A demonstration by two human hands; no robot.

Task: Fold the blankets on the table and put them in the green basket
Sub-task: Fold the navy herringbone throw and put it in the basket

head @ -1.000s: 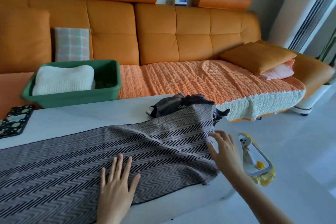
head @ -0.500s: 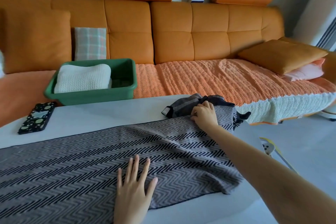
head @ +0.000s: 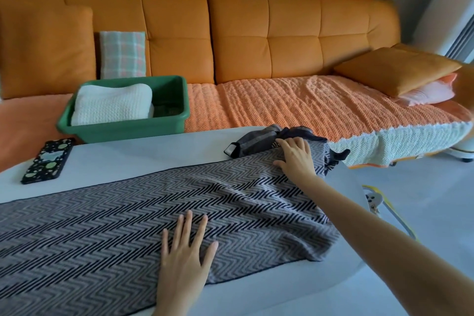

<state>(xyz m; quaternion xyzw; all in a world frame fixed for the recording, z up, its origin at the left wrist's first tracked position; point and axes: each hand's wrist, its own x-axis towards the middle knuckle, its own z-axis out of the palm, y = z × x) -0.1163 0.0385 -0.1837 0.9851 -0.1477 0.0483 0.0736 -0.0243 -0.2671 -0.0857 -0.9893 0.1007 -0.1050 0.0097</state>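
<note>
Both our hands lie open, fingers straight, on the grey herringbone blanket (head: 102,226): the left hand (head: 184,249) presses near its front edge, and the right hand (head: 296,159) rests at its far right end. A dark bunched heap (head: 256,142) just beyond our right fingertips may be the same cloth; we cannot tell. The blanket spreads across the white table (head: 133,159), cut off at the left, and behind it the green basket (head: 128,133) on the orange sofa (head: 256,54) holds a folded white blanket (head: 112,105).

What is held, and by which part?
Nothing gripped: left hand and right hand lie flat on the grey zigzag woven blanket, right at far corner.
</note>
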